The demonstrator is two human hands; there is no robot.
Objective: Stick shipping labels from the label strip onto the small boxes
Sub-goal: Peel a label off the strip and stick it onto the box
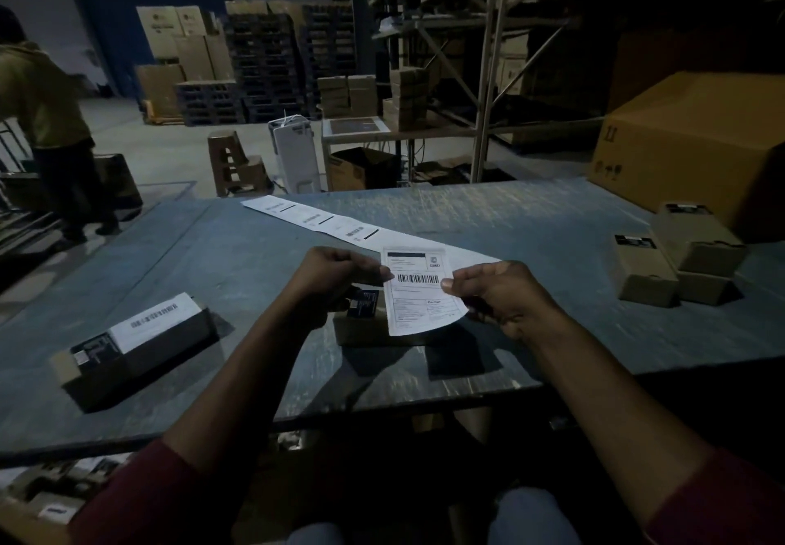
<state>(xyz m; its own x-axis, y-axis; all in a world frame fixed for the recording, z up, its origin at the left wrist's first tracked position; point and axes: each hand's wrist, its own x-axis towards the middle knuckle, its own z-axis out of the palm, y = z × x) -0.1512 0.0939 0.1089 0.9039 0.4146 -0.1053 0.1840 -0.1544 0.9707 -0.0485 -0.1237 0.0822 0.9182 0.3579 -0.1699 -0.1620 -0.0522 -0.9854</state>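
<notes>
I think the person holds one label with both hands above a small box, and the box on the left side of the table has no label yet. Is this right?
Not quite. The left hand and right hand do pinch one label above a small box, but the box on the left already carries a white label on top, as the head view shows.

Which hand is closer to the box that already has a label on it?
Left. The left hand pinches the label's left edge, on the side of the labelled box; the right hand pinches its right edge, farther away.
</notes>
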